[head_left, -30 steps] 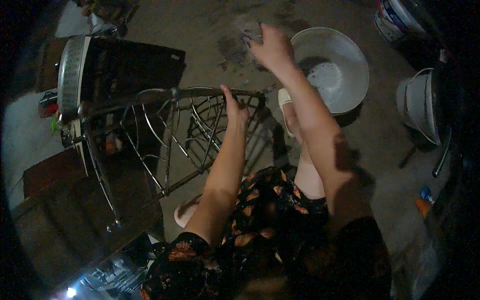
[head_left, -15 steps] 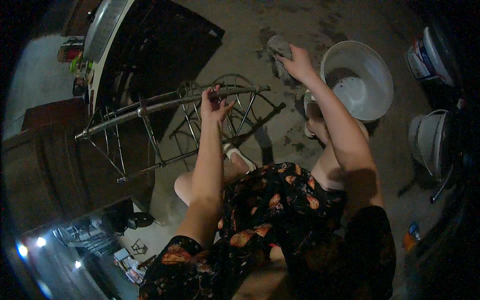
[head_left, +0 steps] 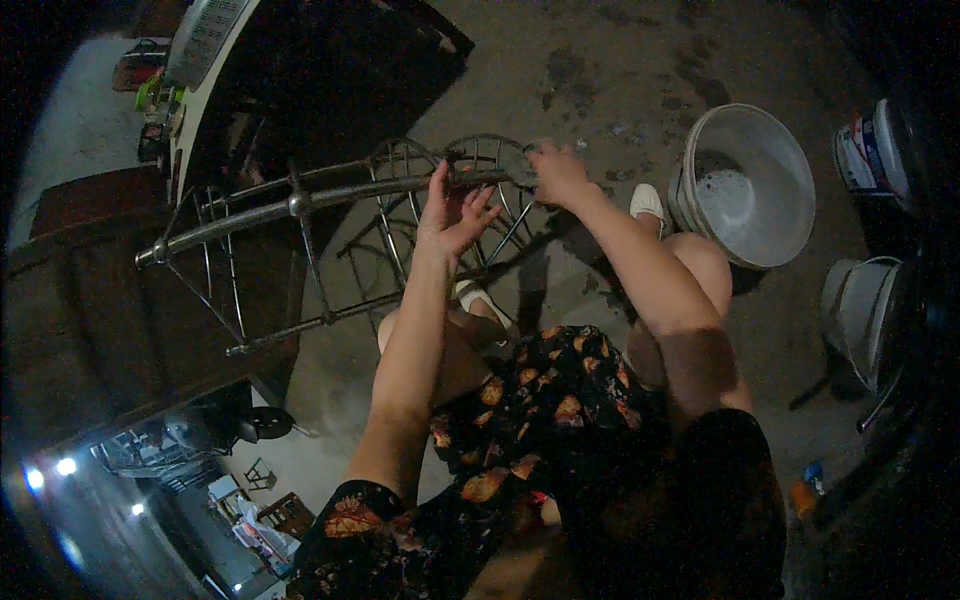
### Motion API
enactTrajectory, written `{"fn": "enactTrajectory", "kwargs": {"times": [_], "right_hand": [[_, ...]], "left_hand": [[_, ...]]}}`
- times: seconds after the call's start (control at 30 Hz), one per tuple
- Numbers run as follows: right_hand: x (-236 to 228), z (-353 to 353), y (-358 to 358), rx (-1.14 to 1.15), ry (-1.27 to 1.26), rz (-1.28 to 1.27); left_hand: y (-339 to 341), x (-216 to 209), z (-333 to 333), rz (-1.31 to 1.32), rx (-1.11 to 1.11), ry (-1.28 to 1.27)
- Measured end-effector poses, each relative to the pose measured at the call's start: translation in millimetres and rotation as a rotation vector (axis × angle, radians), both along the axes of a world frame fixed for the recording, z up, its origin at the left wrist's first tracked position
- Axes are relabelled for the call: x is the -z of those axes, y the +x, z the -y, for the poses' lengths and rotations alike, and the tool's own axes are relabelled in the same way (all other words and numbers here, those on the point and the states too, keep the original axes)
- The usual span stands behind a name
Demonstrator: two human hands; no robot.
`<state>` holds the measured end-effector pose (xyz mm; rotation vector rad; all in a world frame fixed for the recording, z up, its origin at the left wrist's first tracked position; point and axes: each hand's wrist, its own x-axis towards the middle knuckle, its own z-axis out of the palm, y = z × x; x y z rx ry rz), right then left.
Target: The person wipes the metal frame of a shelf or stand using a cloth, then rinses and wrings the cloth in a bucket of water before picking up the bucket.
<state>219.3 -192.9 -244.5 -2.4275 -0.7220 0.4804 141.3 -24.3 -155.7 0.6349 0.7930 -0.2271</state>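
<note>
A metal tube rack (head_left: 350, 195) with chrome bars and curved hoops leans across in front of me, to the left. My left hand (head_left: 458, 220) is at its upper tube, thumb side against the bar and the other fingers loosely spread beneath, bracing it. My right hand (head_left: 560, 175) is closed over the tube's right end, blurred by motion. A grey cloth (head_left: 522, 165) is bunched under its fingers, mostly hidden by them and pressed against the metal.
To the right stands a pale round bucket (head_left: 690, 195), with a white printed tub (head_left: 862, 155) and another grey bucket (head_left: 845, 315) farther right. A dark cabinet (head_left: 330, 90) is at the far left. Wet patches mark the concrete floor (head_left: 620, 70).
My right hand has brought the grey cloth from above the floor leftward and down onto the rack's right end. The left hand's fingers have spread more at the tube.
</note>
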Motion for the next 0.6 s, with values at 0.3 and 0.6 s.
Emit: {"fn": "enactTrajectory", "kwargs": {"times": [0.3,0.6], "right_hand": [[-33.5,-28.5,-8.2,-0.168,0.419,0.105],[-24.0,-49.9,17.0,-0.191,-0.210,0.105]], "left_hand": [[-4.5,-5.9,-8.0,0.094,0.160,0.409],[-3.5,-3.1,-21.0,0.078,-0.073,0.441]]}}
